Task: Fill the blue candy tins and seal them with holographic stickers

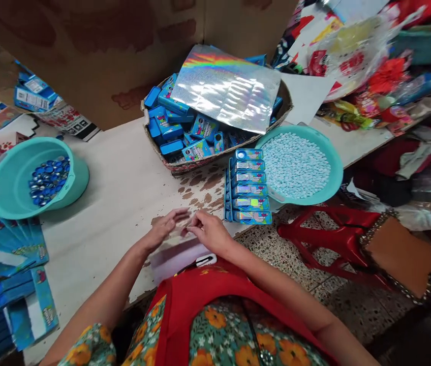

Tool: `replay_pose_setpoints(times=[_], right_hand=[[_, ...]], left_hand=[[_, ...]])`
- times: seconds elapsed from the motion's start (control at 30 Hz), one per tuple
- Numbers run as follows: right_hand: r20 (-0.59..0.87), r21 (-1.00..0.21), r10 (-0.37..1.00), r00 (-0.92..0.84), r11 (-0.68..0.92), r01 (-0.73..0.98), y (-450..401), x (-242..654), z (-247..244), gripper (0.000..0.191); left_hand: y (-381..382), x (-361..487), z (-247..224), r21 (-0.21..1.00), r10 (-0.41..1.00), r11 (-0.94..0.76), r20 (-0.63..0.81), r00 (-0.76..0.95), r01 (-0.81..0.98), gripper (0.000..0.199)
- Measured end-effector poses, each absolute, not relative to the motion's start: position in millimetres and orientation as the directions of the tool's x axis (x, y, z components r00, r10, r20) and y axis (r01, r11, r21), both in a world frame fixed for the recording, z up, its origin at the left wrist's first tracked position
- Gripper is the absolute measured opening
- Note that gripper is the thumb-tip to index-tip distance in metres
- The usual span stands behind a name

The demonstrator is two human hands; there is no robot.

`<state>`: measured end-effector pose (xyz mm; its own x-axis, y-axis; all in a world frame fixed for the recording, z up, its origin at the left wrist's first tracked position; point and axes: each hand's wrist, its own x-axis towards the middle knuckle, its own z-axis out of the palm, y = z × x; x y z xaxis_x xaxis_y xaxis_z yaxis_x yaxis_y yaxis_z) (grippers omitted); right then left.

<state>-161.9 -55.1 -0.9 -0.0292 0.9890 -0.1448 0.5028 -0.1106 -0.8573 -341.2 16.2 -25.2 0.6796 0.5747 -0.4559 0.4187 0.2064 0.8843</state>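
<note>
My left hand (164,230) is above the table's front edge, fingers stretched out toward the right and holding nothing I can see. Beside it, my right hand (211,233) pinches thumb and fingers together; whatever is between them is too small to make out. Under both hands lies a pale lilac sheet (175,258) at the table edge. Just right of my right hand stands a row of several small blue boxes (249,190) with shiny strips across them. The row touches or overlaps a turquoise tub (335,173) full of pale blue candies (295,165).
A cardboard box (196,166) holds many blue packs (172,131) under a silver holographic sheet (226,89). At left are a turquoise bucket (4,190) with blue metallic pieces and flat blue cartons (9,244). A red stool (330,239) stands at right; bagged goods (352,56) lie beyond.
</note>
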Motion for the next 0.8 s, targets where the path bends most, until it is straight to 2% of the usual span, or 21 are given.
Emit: replay_pose_setpoints(times=[0.07, 0.17, 0.33, 0.4, 0.5, 0.63, 0.8], right_hand=[[-0.107, -0.869, 0.992, 0.069, -0.127, 0.479, -56.5, -149.5, 20.5, 0.011], [-0.006, -0.835, 0.966, 0.257, -0.147, 0.531, -54.4, -131.6, 41.8, 0.010], [0.235, -0.740, 0.838, 0.492, -0.174, 0.650, -25.1, -83.2, 46.0, 0.009], [0.269, -0.718, 0.786, 0.557, -0.222, 0.660, -6.3, -57.2, 42.6, 0.010], [0.212, -0.700, 0.750, 0.627, -0.331, 0.632, 21.0, -21.1, 35.8, 0.012], [0.122, -0.704, 0.720, 0.683, -0.422, 0.571, 45.8, 8.3, 21.9, 0.013], [-0.005, -0.735, 0.708, 0.706, -0.482, 0.477, 56.3, 16.4, 7.6, 0.011]], left_hand=[[17.8, -319.7, 3.1, 0.895, 0.475, 0.284, -0.444, 0.760, 0.345, 0.038], [28.4, -285.8, 32.3, 0.873, 0.395, 0.281, -0.483, 0.781, 0.398, 0.035], [74.7, -219.0, 51.0, 0.914, 0.512, 0.096, -0.384, 0.768, 0.393, 0.031], [95.9, -190.6, 53.2, 0.926, 0.540, 0.017, -0.325, 0.776, 0.376, 0.030], [122.0, -155.2, 52.0, 0.938, 0.547, -0.048, -0.263, 0.795, 0.343, 0.033], [143.9, -131.0, 41.2, 0.963, 0.571, -0.037, -0.200, 0.796, 0.268, 0.041], [145.9, -119.7, 17.5, 0.951, 0.544, 0.060, -0.287, 0.788, 0.305, 0.021]])
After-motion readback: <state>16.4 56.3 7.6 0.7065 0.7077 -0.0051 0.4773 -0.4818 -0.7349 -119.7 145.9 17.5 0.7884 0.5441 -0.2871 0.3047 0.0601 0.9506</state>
